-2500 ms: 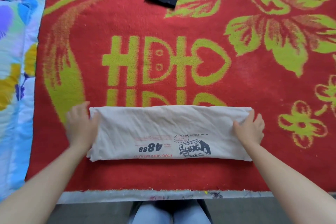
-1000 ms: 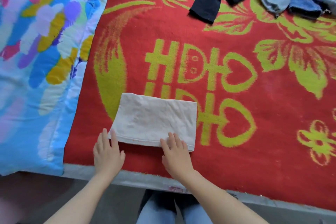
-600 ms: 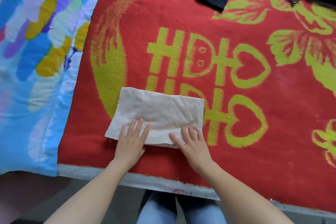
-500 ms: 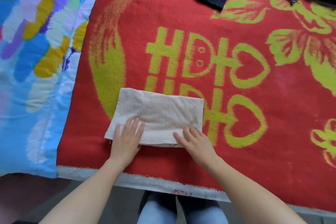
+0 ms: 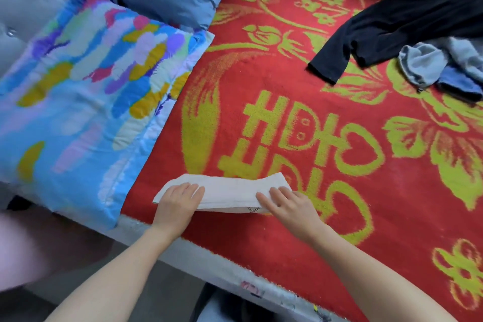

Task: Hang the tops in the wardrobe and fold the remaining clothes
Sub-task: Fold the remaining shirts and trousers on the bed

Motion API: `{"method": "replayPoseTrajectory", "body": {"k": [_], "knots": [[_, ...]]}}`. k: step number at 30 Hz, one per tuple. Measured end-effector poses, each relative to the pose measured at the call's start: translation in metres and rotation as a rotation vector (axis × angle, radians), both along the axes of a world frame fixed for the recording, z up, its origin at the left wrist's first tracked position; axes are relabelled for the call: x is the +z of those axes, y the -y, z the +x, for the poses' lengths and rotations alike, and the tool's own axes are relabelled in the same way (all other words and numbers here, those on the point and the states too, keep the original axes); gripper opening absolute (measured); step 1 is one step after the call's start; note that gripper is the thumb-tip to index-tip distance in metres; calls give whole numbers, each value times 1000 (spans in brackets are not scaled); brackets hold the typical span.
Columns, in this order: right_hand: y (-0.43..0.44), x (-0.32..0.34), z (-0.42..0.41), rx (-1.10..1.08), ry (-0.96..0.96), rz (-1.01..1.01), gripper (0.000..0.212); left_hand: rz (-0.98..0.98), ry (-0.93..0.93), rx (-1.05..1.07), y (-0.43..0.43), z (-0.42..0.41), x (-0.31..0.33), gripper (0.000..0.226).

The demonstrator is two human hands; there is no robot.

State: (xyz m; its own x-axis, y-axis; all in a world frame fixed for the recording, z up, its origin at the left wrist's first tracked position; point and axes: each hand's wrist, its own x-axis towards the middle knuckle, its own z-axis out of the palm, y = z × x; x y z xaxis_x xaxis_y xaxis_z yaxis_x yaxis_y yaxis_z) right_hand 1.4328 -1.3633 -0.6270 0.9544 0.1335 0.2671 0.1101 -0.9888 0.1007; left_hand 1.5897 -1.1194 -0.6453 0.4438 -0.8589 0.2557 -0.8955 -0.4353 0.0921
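The folded white garment (image 5: 230,191) lies at 6 o'clock on the red blanket (image 5: 261,238), its long axis from 9 to 3. The left hand (image 5: 179,202) and the right hand (image 5: 286,206) press one end each, fingers (image 5: 190,189) straight and together.

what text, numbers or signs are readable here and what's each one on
"囍", a yellow-green double-happiness sign with hearts worked in, woven large into the red floral blanket, sideways to the camera.
Dark print peeking out at the near edge of the folded white cloth: too little shows to read.
No other text is visible.
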Motion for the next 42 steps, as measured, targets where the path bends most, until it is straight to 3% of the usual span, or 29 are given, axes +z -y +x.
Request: {"method": "replayPoseTrajectory", "body": {"k": [7, 11, 19, 29, 32, 35, 37, 40, 42], "knots": [[-44, 97, 33, 369, 80, -45, 44, -32, 107, 384, -88, -63, 108, 31], [-118, 157, 50, 683, 174, -28, 41, -59, 188, 663, -166, -134, 170, 33], [-294, 217, 32, 1083, 277, -24, 45, 20, 180, 1115, -307, -264, 221, 37], [-502, 182, -72, 1340, 210, -79, 44, 112, 40, 1317, -478, -423, 203, 35], [-568, 165, -104, 1340, 134, -68, 55, 109, -79, 1335, -545, -457, 190, 56], [-621, 155, -124, 1327, 95, -18, 50, 161, -36, 1387, -593, -479, 183, 30], [-653, 149, -135, 1318, 65, -4, 41, 180, -82, 1395, -619, -490, 173, 33], [-686, 137, -141, 1315, 10, -43, 44, 196, -154, 1415, -650, -496, 156, 21], [-704, 125, -142, 1297, -67, -73, 61, 165, -264, 1378, -669, -494, 138, 41]]}}
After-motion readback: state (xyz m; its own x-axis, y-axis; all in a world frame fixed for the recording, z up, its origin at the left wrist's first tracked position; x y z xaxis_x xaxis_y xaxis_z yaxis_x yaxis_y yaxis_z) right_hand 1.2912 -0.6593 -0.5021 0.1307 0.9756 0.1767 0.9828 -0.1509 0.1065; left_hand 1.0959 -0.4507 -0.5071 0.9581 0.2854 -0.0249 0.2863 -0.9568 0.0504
